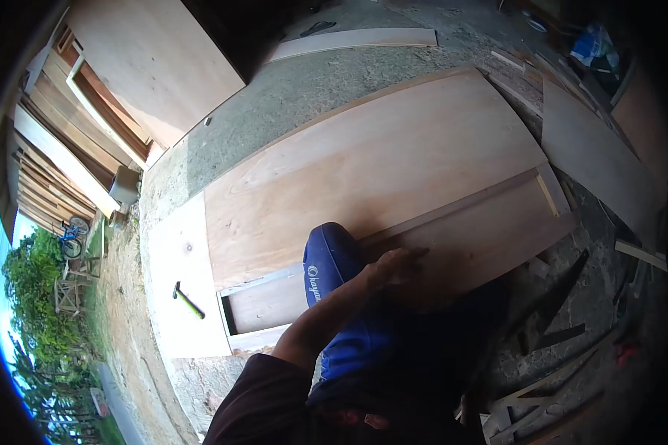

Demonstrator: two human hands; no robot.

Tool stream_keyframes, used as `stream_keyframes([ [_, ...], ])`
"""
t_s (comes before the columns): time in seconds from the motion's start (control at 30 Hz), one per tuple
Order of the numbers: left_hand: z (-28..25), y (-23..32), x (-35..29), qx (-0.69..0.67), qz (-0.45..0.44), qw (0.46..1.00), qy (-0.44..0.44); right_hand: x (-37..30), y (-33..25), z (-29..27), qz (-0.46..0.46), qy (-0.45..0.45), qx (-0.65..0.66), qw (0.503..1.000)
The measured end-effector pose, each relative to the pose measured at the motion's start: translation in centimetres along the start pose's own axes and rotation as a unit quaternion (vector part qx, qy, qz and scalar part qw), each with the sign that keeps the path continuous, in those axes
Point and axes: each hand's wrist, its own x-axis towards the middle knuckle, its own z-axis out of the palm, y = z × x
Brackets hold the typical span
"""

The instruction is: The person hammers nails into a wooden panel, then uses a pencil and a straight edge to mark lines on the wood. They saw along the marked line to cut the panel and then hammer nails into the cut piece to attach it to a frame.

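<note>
My left hand (397,267) is over a plywood strip (467,252) beside my blue-trousered knee (332,248). Its fingers look curled together in shadow, and I cannot make out anything between them. The knee rests against a long framed plywood panel (371,148) lying on the ground. Between the large sheet and the strip, part of the wooden frame (545,194) shows. Off to the left, a hammer (188,300) with a green and black handle lies on a brightly lit plywood end (182,256). My right hand is hidden in the dark lower area.
A tall plywood panel (148,59) stands at the upper left near stacked boards (48,159). One long board (356,41) lies on the concrete beyond. Another plywood sheet (594,148) and scrap strips (549,393) lie to the right. Outside stands a blue bicycle (72,236).
</note>
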Motion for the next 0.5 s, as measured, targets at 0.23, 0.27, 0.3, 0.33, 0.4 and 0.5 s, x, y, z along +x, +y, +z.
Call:
stream_keyframes([
  [0.23,4.2,-4.6,1.2,-0.08,0.009,0.994,0.078,4.1,-3.6,-4.5,-0.02,-0.052,0.032,0.998],
  [0.27,3.7,-4.6,2.2,-0.024,-0.018,0.999,0.039,4.8,-3.9,-5.2,-0.023,-0.054,0.035,0.998],
  [0.3,4.0,-5.1,2.4,-0.026,0.035,0.996,0.083,5.7,-4.2,-5.8,-0.031,-0.056,0.039,0.997],
  [0.33,4.7,-5.4,2.4,-0.027,0.09,0.987,0.127,6.2,-4.5,-6.3,-0.034,-0.061,0.04,0.997],
  [0.4,7.2,-8.9,1.8,-0.019,0.092,0.983,0.159,7.0,-6.9,-6.1,-0.063,-0.089,0.062,0.992],
  [0.5,8.3,-9.2,2.9,-0.068,0.125,0.983,0.117,7.8,-7.8,-7.2,-0.071,-0.108,0.069,0.989],
])
